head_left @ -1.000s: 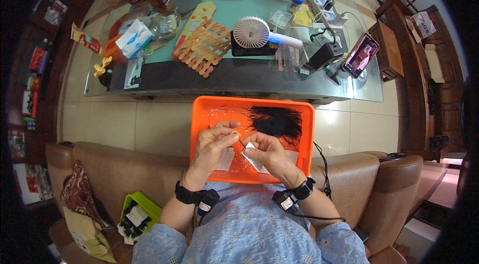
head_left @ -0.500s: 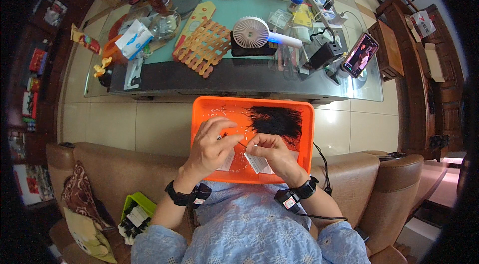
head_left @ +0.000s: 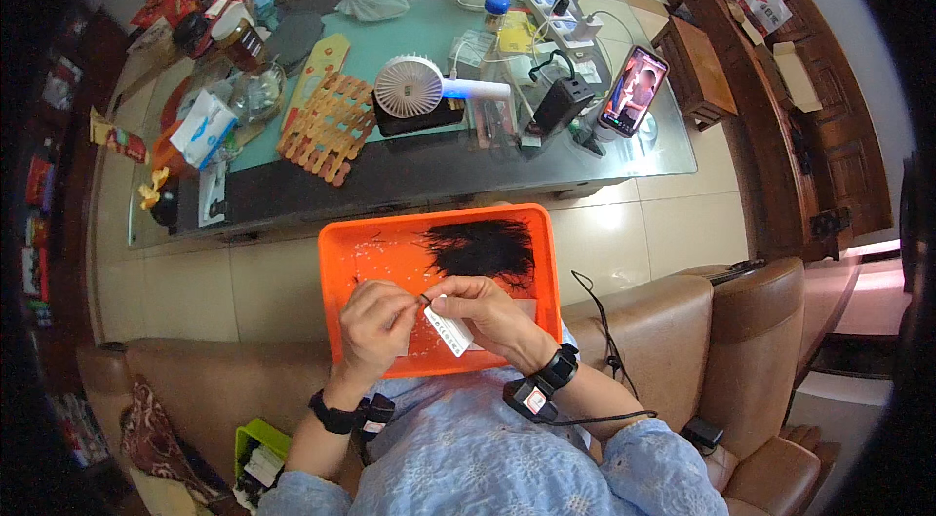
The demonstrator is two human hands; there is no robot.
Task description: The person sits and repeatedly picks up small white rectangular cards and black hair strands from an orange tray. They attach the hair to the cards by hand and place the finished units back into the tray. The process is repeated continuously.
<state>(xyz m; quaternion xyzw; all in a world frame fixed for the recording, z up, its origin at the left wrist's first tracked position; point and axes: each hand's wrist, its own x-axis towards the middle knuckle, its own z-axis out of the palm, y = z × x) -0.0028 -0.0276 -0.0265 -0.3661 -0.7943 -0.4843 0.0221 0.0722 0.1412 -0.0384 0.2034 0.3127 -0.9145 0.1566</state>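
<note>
Both my hands meet over an orange tray (head_left: 336,241) on my lap. My right hand (head_left: 492,318) pinches a white printed tag (head_left: 450,333) by its upper end, the tag hanging down towards me. A short bit of dark string (head_left: 425,300) shows between the fingertips of both hands. My left hand (head_left: 375,323) is closed in a pinch at that string; its fingers partly hide what they grip. A pile of black strings (head_left: 483,248) lies at the tray's far right. Small white bits (head_left: 390,248) are scattered on its left side. More pale tags lie partly hidden beneath my hands.
Beyond the tray stands a glass table (head_left: 390,187) with a handheld fan (head_left: 409,87), a wooden slatted mat (head_left: 327,126), a propped phone (head_left: 636,92) and a black power block (head_left: 563,107). A green bin (head_left: 255,438) is at lower left. A cable (head_left: 606,326) trails over the brown sofa (head_left: 663,321).
My left hand's fingers have drawn together into a pinch against my right fingertips. The tag shows more fully below my right hand. The whole view has shifted and tilted slightly.
</note>
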